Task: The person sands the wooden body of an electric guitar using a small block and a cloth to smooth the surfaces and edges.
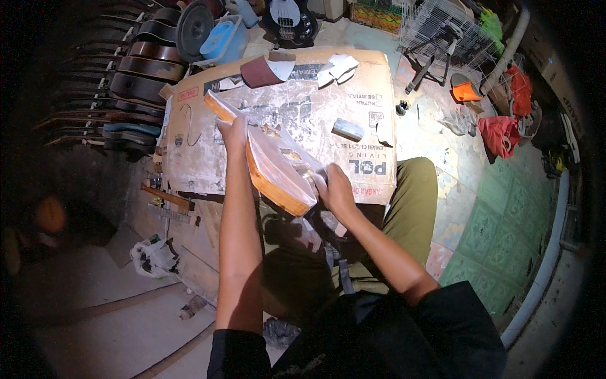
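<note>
You are holding 1 pale-faced guitar body with 2 hands, tilted over the near part of a dusty cardboard sheet. Your left hand is gripping its upper end, the fingers wrapping the edge. Your right hand is touching the lower right rim with its fingers curling; you cannot tell whether they are pinching anything else.

The body's orange-brown lower end is reaching past the sheet's near edge, above your lap. Dusty cardboard is showing left of the body and between it and 1 grey block, giving you room on both sides. Along the far edge, 1 brown abrasive sheet is lying near 1 creased white sheet. 1 curled strip is sitting at the right edge.

Your bent right knee is blocking the near right corner. Beyond the left edge, a row of guitars is crowding close, too overlapped to count. 1 blue tub and 1 dark guitar are standing past the far edge; 1 wire cage and 1 red bag are resting farther right.
</note>
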Tool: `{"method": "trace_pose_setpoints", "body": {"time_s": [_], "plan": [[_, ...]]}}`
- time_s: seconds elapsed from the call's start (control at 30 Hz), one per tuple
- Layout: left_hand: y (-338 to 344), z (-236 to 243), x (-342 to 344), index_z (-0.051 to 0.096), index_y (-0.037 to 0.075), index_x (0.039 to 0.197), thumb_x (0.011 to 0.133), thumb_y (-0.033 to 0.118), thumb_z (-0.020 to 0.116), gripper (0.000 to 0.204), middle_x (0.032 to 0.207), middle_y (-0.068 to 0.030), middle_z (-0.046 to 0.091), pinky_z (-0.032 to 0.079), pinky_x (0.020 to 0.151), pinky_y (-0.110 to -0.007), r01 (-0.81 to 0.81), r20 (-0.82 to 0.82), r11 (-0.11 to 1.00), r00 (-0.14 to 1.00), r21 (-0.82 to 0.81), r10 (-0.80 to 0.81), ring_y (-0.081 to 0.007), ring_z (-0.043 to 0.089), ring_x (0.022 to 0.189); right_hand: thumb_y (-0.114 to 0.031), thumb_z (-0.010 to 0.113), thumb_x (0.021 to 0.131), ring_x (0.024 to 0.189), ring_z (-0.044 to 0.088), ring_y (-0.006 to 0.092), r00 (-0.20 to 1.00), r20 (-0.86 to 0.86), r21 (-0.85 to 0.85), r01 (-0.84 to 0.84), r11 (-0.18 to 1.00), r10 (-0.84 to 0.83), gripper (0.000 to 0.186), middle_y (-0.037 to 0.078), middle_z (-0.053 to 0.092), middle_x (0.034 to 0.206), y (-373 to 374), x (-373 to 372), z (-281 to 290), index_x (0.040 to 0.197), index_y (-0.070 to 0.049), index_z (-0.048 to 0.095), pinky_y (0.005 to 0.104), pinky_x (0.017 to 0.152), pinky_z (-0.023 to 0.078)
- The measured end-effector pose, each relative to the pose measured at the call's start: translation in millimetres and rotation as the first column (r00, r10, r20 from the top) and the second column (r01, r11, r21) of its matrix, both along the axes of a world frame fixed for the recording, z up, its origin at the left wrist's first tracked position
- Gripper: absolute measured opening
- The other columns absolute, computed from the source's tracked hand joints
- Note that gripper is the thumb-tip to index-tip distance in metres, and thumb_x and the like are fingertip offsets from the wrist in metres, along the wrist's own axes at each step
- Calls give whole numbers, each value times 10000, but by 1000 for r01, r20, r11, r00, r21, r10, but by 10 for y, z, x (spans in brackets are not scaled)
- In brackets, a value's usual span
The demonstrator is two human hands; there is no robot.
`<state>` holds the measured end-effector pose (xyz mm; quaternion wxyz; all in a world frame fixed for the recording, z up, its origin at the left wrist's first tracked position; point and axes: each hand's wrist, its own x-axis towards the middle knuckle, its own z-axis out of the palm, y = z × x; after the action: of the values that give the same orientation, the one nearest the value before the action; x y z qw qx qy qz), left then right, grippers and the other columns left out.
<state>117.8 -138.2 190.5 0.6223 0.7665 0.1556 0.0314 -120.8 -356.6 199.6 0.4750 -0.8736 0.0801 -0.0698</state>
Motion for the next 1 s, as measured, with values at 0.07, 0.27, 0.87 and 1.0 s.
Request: {"method": "trace_pose_setpoints", "body": {"time_s": [0.07, 0.27, 0.87, 1.0], "plan": [[165, -14, 99, 365, -128, 1268, 693, 151, 635, 694, 1174, -260, 533, 485, 921, -364, -18, 8, 999, 1000, 39, 18, -316, 590, 1042, -108, 654, 863, 842, 570, 478, 997, -68, 51, -18, 999, 22, 231, 278, 564, 889, 14, -27, 73, 915, 42, 488, 513, 744, 457], [-246, 192, -112, 380, -135, 1246, 672, 149, 656, 698, 1202, -287, 526, 471, 955, -376, -85, -67, 995, 994, 50, 88, -336, 590, 1080, -150, 647, 893, 866, 578, 464, 997, -79, 10, 18, 1000, -17, 249, 272, 574, 904, -34, 14, -23, 937, 43, 495, 505, 755, 461], [-100, -73, 57, 496, -132, 1128, 664, 136, 691, 571, 1112, -239, 569, 505, 862, -385, -74, 43, 997, 996, -31, 75, -308, 612, 969, -180, 677, 893, 752, 562, 392, 999, -27, 177, -27, 984, 32, 265, 229, 558, 825, -158, 13, -124, 900, 40, 529, 438, 680, 448], [-189, 100, -61, 488, -143, 1130, 660, 127, 685, 577, 1122, -251, 569, 501, 871, -383, -17, -39, 1000, 999, -24, 16, -312, 612, 984, -184, 690, 895, 692, 563, 335, 1000, 0, 108, 10, 994, -10, 253, 198, 572, 784, -117, 13, -126, 892, 20, 541, 404, 646, 451]]}}
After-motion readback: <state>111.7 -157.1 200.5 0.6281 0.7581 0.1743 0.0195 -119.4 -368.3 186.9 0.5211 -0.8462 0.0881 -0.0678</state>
